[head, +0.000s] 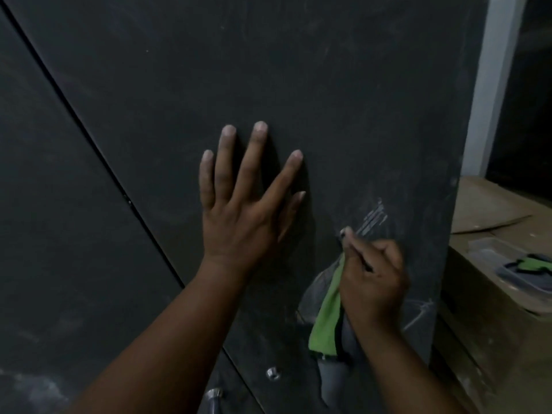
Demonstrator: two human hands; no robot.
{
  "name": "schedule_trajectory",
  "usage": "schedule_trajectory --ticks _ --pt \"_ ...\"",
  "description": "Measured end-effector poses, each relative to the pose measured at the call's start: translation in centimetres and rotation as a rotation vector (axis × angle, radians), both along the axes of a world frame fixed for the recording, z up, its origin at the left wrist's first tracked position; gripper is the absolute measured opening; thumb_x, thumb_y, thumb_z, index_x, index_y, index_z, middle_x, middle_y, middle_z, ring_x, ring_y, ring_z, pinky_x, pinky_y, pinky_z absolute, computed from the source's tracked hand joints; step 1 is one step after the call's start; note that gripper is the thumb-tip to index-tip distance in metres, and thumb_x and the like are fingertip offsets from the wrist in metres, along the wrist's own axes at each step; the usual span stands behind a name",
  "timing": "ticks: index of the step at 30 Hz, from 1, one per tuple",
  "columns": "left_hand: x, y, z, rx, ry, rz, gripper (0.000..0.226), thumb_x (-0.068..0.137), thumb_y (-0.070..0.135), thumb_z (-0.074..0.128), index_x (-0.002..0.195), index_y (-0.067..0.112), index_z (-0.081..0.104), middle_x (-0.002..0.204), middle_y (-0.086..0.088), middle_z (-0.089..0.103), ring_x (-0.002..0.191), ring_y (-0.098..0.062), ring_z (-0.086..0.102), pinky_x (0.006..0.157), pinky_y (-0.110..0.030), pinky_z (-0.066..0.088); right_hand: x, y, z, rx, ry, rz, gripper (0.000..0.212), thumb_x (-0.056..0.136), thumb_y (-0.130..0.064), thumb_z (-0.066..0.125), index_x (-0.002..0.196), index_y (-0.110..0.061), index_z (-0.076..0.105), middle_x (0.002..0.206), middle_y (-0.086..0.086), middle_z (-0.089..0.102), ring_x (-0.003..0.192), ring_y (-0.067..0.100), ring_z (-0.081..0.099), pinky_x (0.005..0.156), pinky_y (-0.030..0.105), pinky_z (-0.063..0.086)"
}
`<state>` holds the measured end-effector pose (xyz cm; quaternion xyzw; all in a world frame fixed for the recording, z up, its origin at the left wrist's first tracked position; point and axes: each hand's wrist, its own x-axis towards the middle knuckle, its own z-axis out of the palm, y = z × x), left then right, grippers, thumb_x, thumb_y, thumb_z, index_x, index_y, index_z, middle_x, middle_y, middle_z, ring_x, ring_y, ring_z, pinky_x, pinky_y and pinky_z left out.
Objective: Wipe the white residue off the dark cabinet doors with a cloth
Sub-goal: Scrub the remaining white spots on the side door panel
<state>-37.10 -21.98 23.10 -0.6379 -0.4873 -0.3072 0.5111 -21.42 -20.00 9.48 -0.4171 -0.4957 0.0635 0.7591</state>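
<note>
Left hand (239, 204) flat on the dark door (298, 85), fingers straight and spread, palm pressing the panel mid-frame. Right hand (373, 276) lower right on the same door, fingers curled in a grip round a thin tool (348, 234) plus a cloth (325, 318); tool tip touches the door just below the white residue (375, 218). Tool type: can't tell, too dark and mostly hidden by the fingers. Cloth is green with a grey part, hangs down from the right hand against the door. Residue: streaked white patch just up-right of the right hand; second scratchy white mark (421, 312) near the door's right edge, lower down. Faint smears elsewhere on the panel. Second door (44, 204) at left, narrow seam between the two. Two metal fittings (273, 373) near the bottom. Right of the door: a table (493, 294) with a tray (519, 270) holding green and dark items.
</note>
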Motion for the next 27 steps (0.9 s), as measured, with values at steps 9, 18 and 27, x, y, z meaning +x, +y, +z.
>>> schedule_trajectory --ticks 9,18,27 --pt "2.5 2.3 -1.0 0.002 -0.034 0.055 0.058 0.106 0.056 0.043 0.161 0.041 0.031 0.172 -0.012 0.021 0.159 -0.04 0.009 0.127 -0.059 0.004 -0.7 0.4 -3.0 0.092 -0.14 0.023 0.031 0.088 0.004 0.078 0.113 -0.014 0.077 0.086 0.003 0.059 0.074 0.014 0.063 0.064 0.031 0.056" --pt "2.6 3.1 -2.3 -0.013 -0.01 0.079 0.065 0.103 0.063 0.039 0.163 0.045 0.021 0.174 -0.009 0.01 0.16 -0.035 -0.002 0.127 -0.056 -0.001 3.5 4.3 1.0 0.08 0.074 -0.145 0.02 0.089 0.001 0.077 0.108 -0.004 0.077 0.089 0.002 0.057 0.084 -0.01 0.057 0.076 0.003 0.044" --pt "2.6 3.2 -2.4 0.024 -0.021 0.074 0.065 0.102 0.064 0.039 0.162 0.046 0.022 0.174 -0.008 0.012 0.16 -0.033 -0.002 0.128 -0.055 0.0 1.9 1.2 -4.5 -0.032 -0.039 -0.01 0.03 0.079 0.015 0.08 0.102 -0.006 0.079 0.081 0.007 0.06 0.076 0.002 0.062 0.068 0.017 0.053"
